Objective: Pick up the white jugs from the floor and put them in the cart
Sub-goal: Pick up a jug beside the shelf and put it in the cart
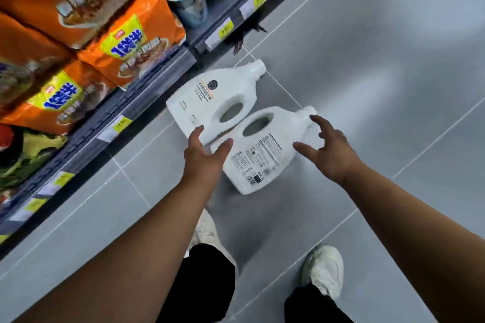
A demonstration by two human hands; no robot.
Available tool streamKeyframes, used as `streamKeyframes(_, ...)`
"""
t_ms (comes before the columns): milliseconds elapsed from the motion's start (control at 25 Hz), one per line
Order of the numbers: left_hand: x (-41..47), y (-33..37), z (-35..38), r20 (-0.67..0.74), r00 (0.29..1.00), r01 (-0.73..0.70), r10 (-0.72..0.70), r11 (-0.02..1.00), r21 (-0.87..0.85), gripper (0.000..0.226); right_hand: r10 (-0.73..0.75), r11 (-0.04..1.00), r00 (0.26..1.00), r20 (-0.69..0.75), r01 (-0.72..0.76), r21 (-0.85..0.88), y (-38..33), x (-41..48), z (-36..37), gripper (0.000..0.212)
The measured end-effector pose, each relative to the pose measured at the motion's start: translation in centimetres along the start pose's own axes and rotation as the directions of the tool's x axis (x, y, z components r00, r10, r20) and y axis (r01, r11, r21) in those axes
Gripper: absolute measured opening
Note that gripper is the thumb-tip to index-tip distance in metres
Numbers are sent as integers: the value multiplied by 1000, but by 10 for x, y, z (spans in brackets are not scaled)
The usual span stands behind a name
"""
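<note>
Two white jugs lie flat on the grey tiled floor, caps pointing up-right. The far jug (pixel 210 97) lies beside the shelf base, front label up. The near jug (pixel 265 149) lies against it, back label up. My left hand (pixel 204 157) reaches down with fingers spread, over the bottom corner of the far jug where the two jugs meet. My right hand (pixel 328 147) hovers open over the near jug's right side, fingertips near its cap. Neither hand grips anything. No cart is in view.
A store shelf (pixel 126 113) runs along the left with orange snack bags (pixel 123 47) and price tags on its edge. My two feet in white shoes (pixel 322 270) stand on the tiles below the jugs. Open floor stretches to the right.
</note>
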State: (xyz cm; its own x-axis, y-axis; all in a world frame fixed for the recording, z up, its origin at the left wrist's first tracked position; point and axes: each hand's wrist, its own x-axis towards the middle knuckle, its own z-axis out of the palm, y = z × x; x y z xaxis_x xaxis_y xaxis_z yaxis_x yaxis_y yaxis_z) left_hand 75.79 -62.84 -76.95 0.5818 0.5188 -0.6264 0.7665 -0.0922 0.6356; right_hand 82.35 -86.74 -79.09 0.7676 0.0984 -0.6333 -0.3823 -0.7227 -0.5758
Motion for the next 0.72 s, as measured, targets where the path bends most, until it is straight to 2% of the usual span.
streamKeyframes(160,66,-75,38,20,1000,13,-12,999,-46,72,59,993,998,9,-59,97,50,76,52,82)
streamKeyframes(320,107,-130,67,-87,983,-168,164,985,-31,65,-86,972,995,-51,95,214,85,123,94,89)
streamKeyframes(400,115,-149,72,-90,977,-203,194,973,-107,67,-144,948,982,-119,172,268,91,133,101,89)
streamKeyframes(520,122,-170,75,-37,983,-184,181,940,-286,72,-177,892,965,-195,241,382,96,145,115,81)
streamKeyframes(600,122,-174,80,-37,982,-185,185,903,-388,68,-183,861,956,-230,269,433,96,149,123,74)
streamKeyframes(720,122,-173,89,-79,973,-230,218,864,-448,59,-180,829,944,-276,297,474,96,150,125,68)
